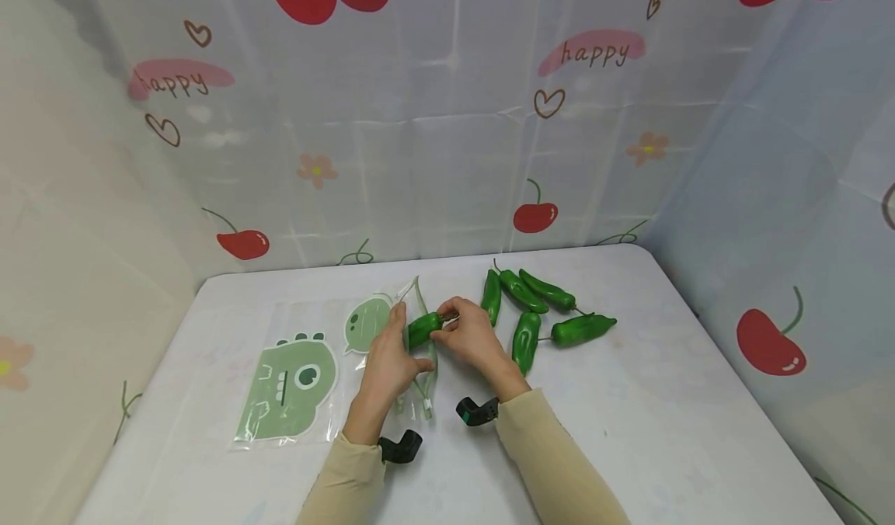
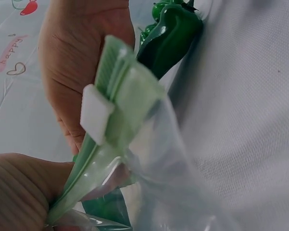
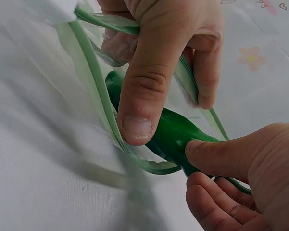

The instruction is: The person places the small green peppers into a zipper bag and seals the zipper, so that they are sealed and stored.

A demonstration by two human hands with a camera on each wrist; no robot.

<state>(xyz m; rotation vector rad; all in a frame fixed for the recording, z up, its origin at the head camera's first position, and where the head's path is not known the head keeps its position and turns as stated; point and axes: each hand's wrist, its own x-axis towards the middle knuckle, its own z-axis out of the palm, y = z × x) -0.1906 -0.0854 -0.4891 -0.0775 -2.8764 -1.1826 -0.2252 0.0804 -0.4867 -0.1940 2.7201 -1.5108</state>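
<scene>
A clear zip bag [image 1: 290, 393] with pale green cartoon prints lies flat on the table, its mouth with green zip strips spread open at the right end. My left hand [image 1: 383, 366] holds that mouth, thumb at the near strip and fingers by the far one. A glossy green chili pepper [image 1: 423, 329] is partly inside the mouth, tip first. Its stem end is pinched between thumb and fingers of my right hand [image 1: 475, 342]. In the left wrist view a white slider [image 2: 96, 113] sits on the zip strip [image 2: 118, 67], hiding much of the pepper.
Several more green peppers [image 1: 583, 329] lie to the right of my right hand, toward the back of the white table [image 1: 664, 432]. A curtain [image 1: 433, 160] printed with cherries and hearts hangs behind the table's rear edge. Black wrist cameras [image 1: 401, 447] are strapped to both forearms.
</scene>
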